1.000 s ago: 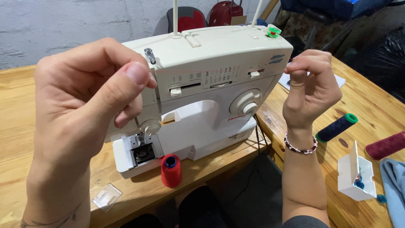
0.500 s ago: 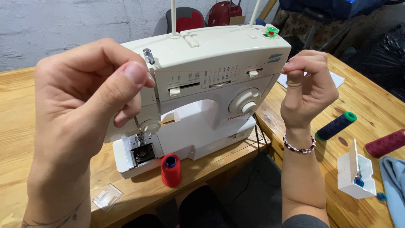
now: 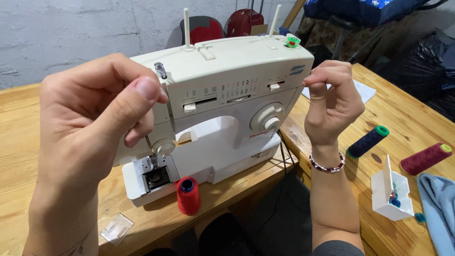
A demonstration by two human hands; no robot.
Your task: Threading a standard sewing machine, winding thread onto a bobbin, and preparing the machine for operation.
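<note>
1. Threading looks barely begun, in my judgement: both spool pins on top of the sewing machine (image 3: 222, 95) stand bare, and the red thread spool (image 3: 188, 195) stands upright on the worktop (image 3: 28, 142) just in front of the machine's base, not mounted.
2. Left hand (image 3: 90, 128): my grip is pinched, thumb against forefinger, right at the metal thread guide (image 3: 160, 70) on the machine's upper left corner. Any thread between the fingertips is too fine to see, so I cannot tell whether I hold one.
3. Right hand (image 3: 332, 102): fingers curled and pinched beside the machine's right end, near its top edge. Again I cannot make out a strand.
4. Done so far, as far as I can see: the bobbin area under the needle is open, and its clear cover plate (image 3: 116, 228) lies on the worktop near the front edge.
5. Left to do, I judge: seat a spool on a pin and lead thread down to the needle.
6. Edges: the machine sits close to the worktop's front edge, and so do the red spool and the cover plate.
7. Room: to my right lie a navy spool (image 3: 367, 141), a maroon spool (image 3: 425, 159), a small white box (image 3: 389, 194) with its lid up and a blue cloth (image 3: 438, 208); the left stretch of worktop has more free space.
</note>
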